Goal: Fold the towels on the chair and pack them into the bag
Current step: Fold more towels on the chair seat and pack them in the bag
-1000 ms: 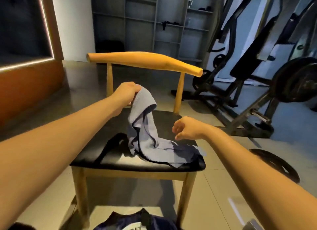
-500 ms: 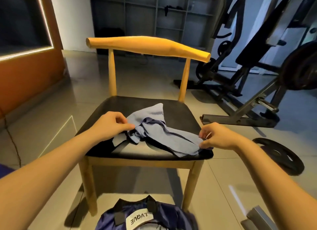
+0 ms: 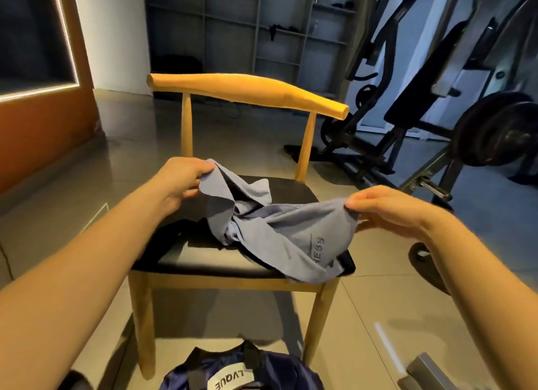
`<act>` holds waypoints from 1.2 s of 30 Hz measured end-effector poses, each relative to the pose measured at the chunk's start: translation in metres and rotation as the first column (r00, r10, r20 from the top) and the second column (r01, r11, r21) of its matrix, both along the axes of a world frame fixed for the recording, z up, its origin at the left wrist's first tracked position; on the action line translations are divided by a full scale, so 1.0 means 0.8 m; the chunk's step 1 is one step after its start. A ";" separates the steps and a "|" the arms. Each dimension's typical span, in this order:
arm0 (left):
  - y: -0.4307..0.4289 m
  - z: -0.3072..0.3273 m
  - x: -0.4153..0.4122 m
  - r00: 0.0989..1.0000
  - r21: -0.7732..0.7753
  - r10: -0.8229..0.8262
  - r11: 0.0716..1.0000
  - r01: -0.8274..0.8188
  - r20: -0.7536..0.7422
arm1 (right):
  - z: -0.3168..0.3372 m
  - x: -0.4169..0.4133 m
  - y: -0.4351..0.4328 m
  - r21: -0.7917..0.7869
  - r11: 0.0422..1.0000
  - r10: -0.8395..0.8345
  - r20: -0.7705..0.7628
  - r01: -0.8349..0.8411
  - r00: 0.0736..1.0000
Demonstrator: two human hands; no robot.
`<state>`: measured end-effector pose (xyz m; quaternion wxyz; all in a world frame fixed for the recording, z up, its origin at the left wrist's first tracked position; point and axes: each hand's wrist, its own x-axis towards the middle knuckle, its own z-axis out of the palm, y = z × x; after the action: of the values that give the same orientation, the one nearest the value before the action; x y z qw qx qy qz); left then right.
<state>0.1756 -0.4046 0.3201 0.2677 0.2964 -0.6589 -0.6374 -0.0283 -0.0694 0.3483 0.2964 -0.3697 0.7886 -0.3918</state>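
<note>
A light blue towel point(image 3: 279, 232) with dark lettering is stretched, twisted in the middle, just above the black seat of a wooden chair point(image 3: 250, 91). My left hand point(image 3: 183, 180) pinches its left corner. My right hand point(image 3: 387, 206) pinches the right corner, a little lower and nearer the seat's front right. The towel's lower edge sags over the front right of the seat. A dark cloth or strap point(image 3: 186, 229) lies on the seat under it. A navy bag point(image 3: 233, 372) with a white label sits on the floor below the chair, partly cut off by the frame edge.
Weight machines and a barbell plate point(image 3: 495, 130) stand close on the right. A loose weight plate point(image 3: 422, 261) lies on the floor beside the chair. An orange wall panel point(image 3: 43, 133) is at left, grey shelves point(image 3: 256, 25) behind. Tiled floor surrounds the chair.
Both hands have lifted from the seat and drawn apart, pulling the towel up and spreading it between them. One second ago only the left hand held it.
</note>
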 end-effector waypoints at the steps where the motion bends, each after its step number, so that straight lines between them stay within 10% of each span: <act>1: 0.003 0.010 -0.005 0.998 0.005 0.018 1.000 -0.018 -0.052 | 0.012 -0.001 -0.010 -0.104 0.993 -0.054 0.021 0.056 0.998; 9: 0.005 0.061 -0.013 0.916 0.153 0.272 0.960 -0.236 -0.294 | 0.111 -0.007 -0.114 -0.519 0.625 -0.625 0.115 0.583 0.772; 14: 0.023 0.074 -0.023 0.877 0.042 0.204 0.977 -0.207 -0.436 | 0.113 0.007 -0.126 -0.576 0.704 -0.567 -0.104 0.416 0.817; 18: 0.021 0.079 -0.026 0.953 -0.086 0.124 0.984 -0.154 -0.277 | 0.092 -0.002 -0.115 -0.428 0.861 -0.426 -0.317 0.273 0.847; 22: 0.028 0.070 -0.019 0.993 -0.351 -0.041 0.936 0.000 -0.110 | 0.074 -0.019 -0.106 -0.254 0.917 -0.390 -0.726 0.306 0.566; 28: 0.067 0.069 -0.022 0.916 -0.539 -0.321 0.741 0.400 0.239 | 0.039 -0.008 -0.104 -0.502 0.849 -0.442 -0.509 0.161 0.739; 33: 0.084 0.079 -0.021 0.761 -0.455 -0.523 0.610 0.648 0.383 | 0.026 -0.011 -0.091 -0.629 0.769 -0.612 -0.675 0.112 0.412; 36: 0.099 0.091 -0.026 0.791 -0.560 -0.523 0.569 0.601 0.317 | 0.033 -0.007 -0.088 -0.643 0.763 -0.611 -0.688 0.060 0.391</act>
<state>0.1548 -0.3257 0.3926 0.0960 -0.0012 -0.9075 -0.4089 -0.0339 -0.1399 0.3750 -0.3509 -0.4035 0.7457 -0.3973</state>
